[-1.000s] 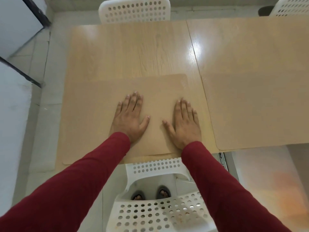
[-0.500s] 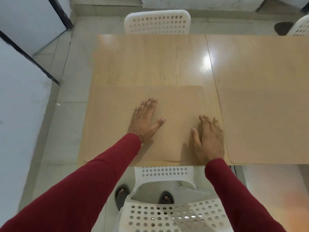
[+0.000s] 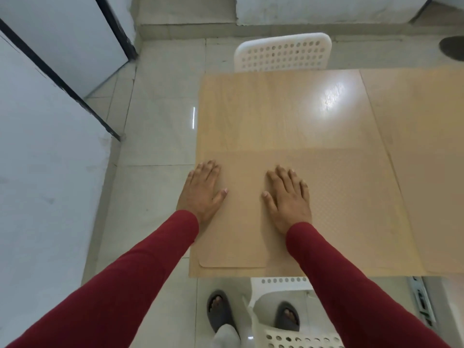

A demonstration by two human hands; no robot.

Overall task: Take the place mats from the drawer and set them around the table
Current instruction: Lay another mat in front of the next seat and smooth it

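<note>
A tan place mat (image 3: 339,204) lies flat on the near left part of the light wooden table (image 3: 271,114). My left hand (image 3: 202,189) rests palm down on the mat's left edge, fingers spread, at the table's left side. My right hand (image 3: 288,197) lies flat on the mat near its middle, fingers apart. Neither hand holds anything. A second tan place mat (image 3: 431,197) lies on the table to the right, partly cut off by the frame edge. No drawer shows.
A white perforated chair (image 3: 282,52) stands at the table's far side. Another white chair (image 3: 281,297) stands at the near edge by my sandalled feet. Grey tiled floor (image 3: 155,136) and a white wall with a dark frame lie to the left.
The view has swung left, so the table sits further right. Both hands have slid left across the mat, the left one now at its left edge.
</note>
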